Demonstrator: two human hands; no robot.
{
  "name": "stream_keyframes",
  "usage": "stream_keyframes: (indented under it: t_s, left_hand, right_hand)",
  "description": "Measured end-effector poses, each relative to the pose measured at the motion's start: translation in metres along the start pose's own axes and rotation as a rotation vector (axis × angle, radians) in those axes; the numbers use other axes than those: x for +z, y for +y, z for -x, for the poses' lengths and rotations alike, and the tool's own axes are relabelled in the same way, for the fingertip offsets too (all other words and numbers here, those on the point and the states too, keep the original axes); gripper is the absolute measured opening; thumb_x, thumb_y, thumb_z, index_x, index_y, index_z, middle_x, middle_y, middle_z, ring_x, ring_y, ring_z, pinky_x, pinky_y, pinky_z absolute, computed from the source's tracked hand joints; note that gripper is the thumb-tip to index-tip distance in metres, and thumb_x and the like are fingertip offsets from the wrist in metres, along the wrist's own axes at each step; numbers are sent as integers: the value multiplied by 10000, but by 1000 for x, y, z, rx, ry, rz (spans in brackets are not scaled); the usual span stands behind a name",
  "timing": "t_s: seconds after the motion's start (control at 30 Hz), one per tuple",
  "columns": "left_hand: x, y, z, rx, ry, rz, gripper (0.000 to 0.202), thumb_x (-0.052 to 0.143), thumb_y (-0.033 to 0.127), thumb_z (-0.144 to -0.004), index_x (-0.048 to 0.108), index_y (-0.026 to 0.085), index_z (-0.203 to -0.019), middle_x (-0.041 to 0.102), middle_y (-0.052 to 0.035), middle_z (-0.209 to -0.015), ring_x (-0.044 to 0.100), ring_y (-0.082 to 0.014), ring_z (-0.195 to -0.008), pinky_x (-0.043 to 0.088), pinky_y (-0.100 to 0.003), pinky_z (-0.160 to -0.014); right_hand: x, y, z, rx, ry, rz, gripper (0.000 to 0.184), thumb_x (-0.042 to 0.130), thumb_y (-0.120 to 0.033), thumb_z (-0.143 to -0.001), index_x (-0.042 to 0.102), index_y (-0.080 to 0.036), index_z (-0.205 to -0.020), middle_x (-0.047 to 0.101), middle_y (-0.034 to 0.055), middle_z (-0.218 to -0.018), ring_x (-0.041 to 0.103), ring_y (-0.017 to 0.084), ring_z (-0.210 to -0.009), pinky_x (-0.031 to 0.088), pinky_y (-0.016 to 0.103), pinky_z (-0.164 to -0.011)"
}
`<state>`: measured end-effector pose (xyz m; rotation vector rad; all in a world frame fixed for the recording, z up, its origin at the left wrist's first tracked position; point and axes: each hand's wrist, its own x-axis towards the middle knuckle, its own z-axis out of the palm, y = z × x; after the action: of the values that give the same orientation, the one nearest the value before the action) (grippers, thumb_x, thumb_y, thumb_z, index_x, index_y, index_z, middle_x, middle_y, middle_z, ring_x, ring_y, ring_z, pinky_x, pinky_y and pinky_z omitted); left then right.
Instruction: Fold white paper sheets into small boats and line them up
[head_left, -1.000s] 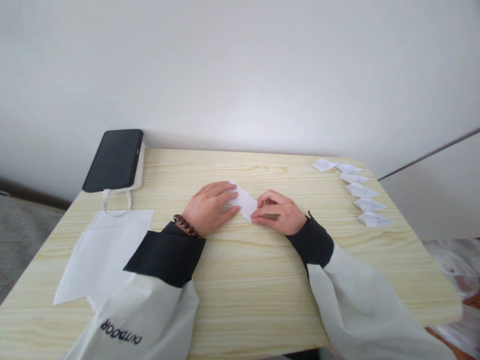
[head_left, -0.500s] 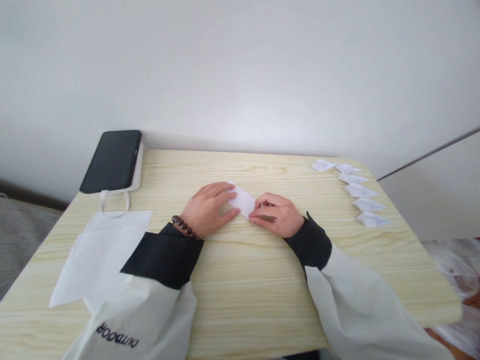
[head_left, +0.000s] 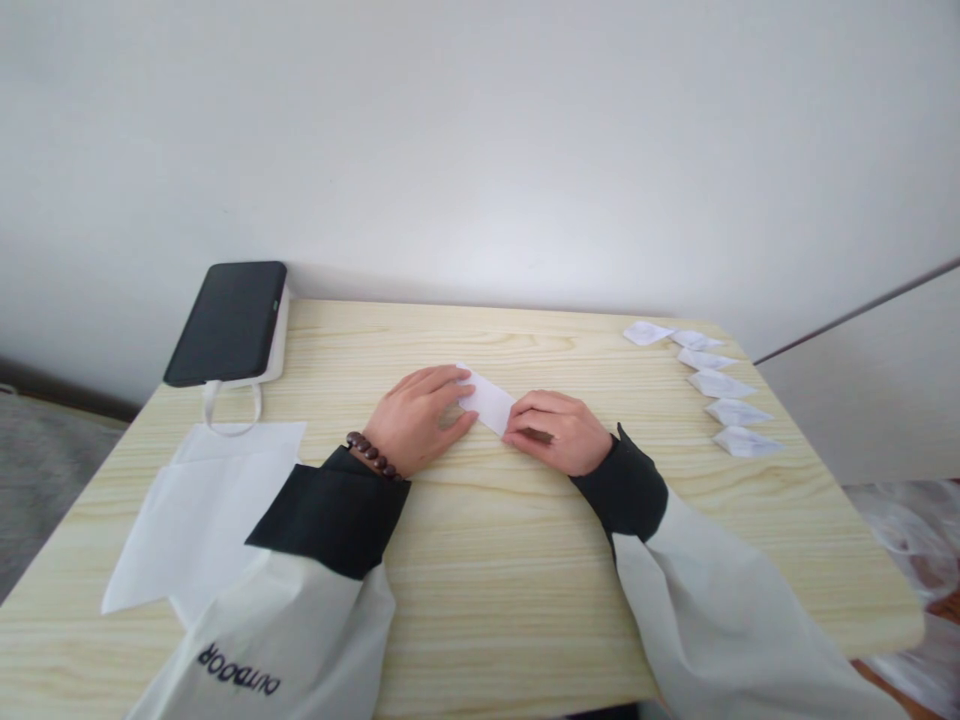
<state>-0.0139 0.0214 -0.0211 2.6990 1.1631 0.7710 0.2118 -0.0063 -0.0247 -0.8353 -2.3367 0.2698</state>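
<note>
A small folded piece of white paper (head_left: 487,404) lies slanted on the table between my two hands. My left hand (head_left: 421,415) holds its left end under the fingertips, with the thumb close to its lower edge. At the right end, my right hand (head_left: 553,430) pinches the corner between curled fingers and thumb. The fingers hide both ends of the paper.
Several folded paper pieces (head_left: 722,385) stand in a column at the right on the pale wooden table (head_left: 510,600). White sheets (head_left: 199,510) lie at the left, partly under my left sleeve. Behind them a black tablet-like device (head_left: 229,320) rests on a white object with a strap.
My right hand has shifted very slightly right, and its fingers have closed a little more at the paper's corner. My left hand stays nearly still.
</note>
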Motion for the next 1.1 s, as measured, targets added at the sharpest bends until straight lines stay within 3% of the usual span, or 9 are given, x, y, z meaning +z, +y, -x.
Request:
stream_keyframes:
  t_s: [0.2, 0.33, 0.53, 0.67, 0.87, 1.0, 1.1]
  left_hand:
    - [0, -1, 0, 45, 56, -19, 278, 549, 310, -844, 668, 129, -1018, 635, -123, -1153, 541, -264, -1140, 468, -412, -970]
    - [1, 2, 0, 141, 5, 13, 271, 567, 324, -847, 660, 198, -1068, 639, -80, -1153, 569, -230, -1106, 481, -389, -951]
    - [7, 11, -1, 99, 55, -14, 175, 578, 334, -850, 712, 225, -876, 678, -44, -1043, 594, -223, -1068, 493, -367, -924]
    - [8, 16, -1, 92, 88, -53, 176, 548, 249, -863, 688, 199, -769, 691, -38, -965, 612, -210, -1041, 508, -334, -881]
    - [4, 22, -4, 56, 68, -145, 161, 521, 210, -854, 661, 172, -786, 698, -44, -879, 667, -177, -847, 524, -318, -787]
    - [0, 25, -5, 63, 63, -166, 157, 528, 210, -854, 663, 182, -779, 703, -26, -882, 669, -170, -829, 518, -312, -747]
    - [-1, 26, -3, 78, 58, -164, 176, 522, 199, -859, 681, 202, -783, 704, -17, -925, 667, -170, -856, 514, -317, -745]
  right_hand:
    - [2, -2, -1, 84, -14, -18, 114, 480, -242, -907, 558, -185, -846, 609, 77, -911, 581, 159, -818, 489, 300, -749]
    - [4, -4, -1, 162, 61, -79, 75, 450, -218, -917, 503, -199, -867, 571, 75, -930, 557, 159, -863, 472, 296, -768]
    - [7, -8, -3, 223, 73, -133, 79, 422, -201, -922, 470, -207, -859, 564, 64, -899, 545, 162, -874, 457, 305, -785]
    - [5, -9, -3, 247, 67, -150, 89, 450, -214, -914, 501, -198, -842, 580, 58, -874, 552, 150, -822, 466, 287, -730]
    - [1, -4, 1, 239, 114, -116, 106, 587, -287, -850, 626, -200, -897, 599, 64, -941, 580, 154, -820, 493, 286, -700]
    - [3, -2, 2, 337, 158, -40, 149, 568, -271, -858, 676, -180, -811, 570, 62, -901, 559, 120, -661, 494, 305, -670]
    - [4, -2, 1, 408, 150, -11, 155, 591, -300, -835, 686, -184, -793, 548, 59, -874, 561, 151, -734, 491, 320, -687]
